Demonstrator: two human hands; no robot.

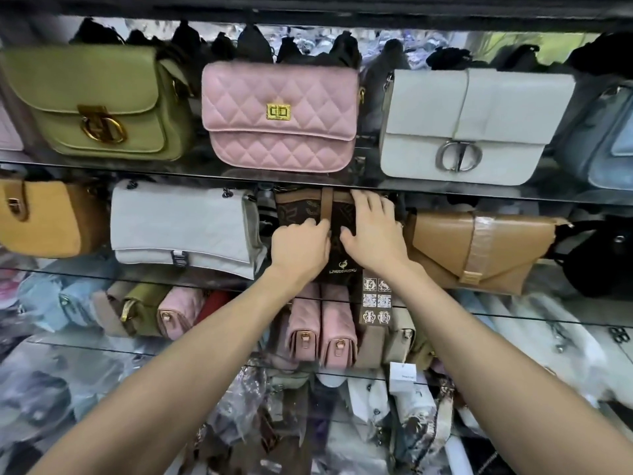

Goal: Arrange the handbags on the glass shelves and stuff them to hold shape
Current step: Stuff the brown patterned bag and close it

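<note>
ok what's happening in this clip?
A person is setting a dark brown patterned handbag with a tan strap onto the middle glass shelf, between a pale grey quilted bag and a tan envelope bag. The left hand grips its front with curled fingers; the right hand lies flat on it. Nothing shows stuffing yet.

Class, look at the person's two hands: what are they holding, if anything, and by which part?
Both hands are on the brown patterned handbag on the middle glass shelf. The left hand curls over its front; the right hand lies flat across its upper right part.
</note>
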